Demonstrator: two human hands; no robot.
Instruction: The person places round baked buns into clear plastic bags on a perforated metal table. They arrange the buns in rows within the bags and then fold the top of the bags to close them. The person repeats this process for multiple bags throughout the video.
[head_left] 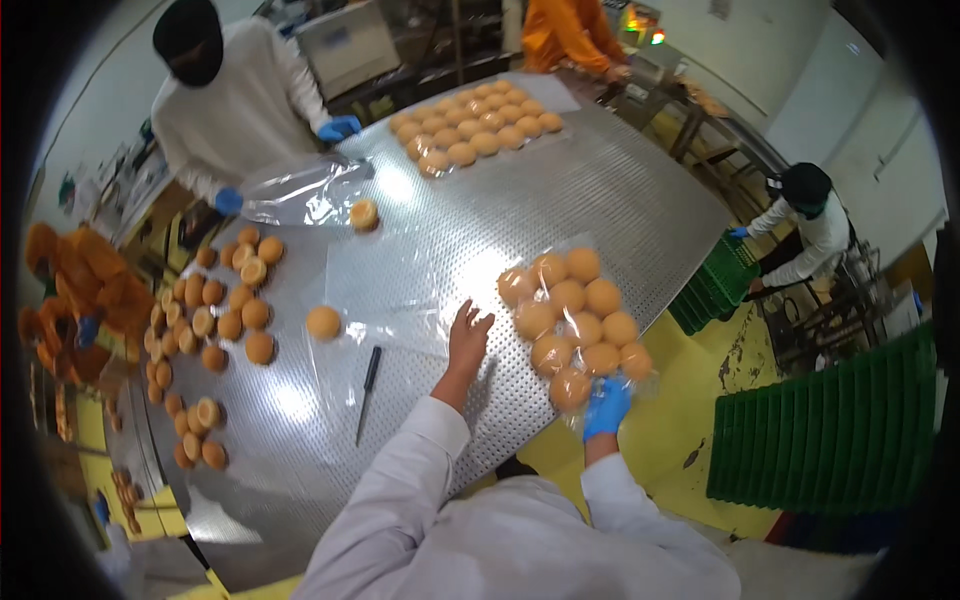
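My right hand (606, 407), in a blue glove, is closed on the near end of a clear plastic bag of round brown buns (567, 297). The buns lie in rows inside, at the table's right edge. My left hand (468, 338) is bare, its fingers apart, above the table to the left of the bag and holding nothing. Flat empty clear plastic bags (385, 290) lie to its left. A knife (369, 388) with a black handle rests on the plastic, below a single bun (323, 322).
Loose buns (228, 324) are scattered on the perforated metal table (610, 170) at left. Another filled bag of buns (475, 125) lies at the far side. Across the table, a person (235, 100) holds an empty bag. Stacked green crates (820, 440) stand right; another person (815, 220) handles crates.
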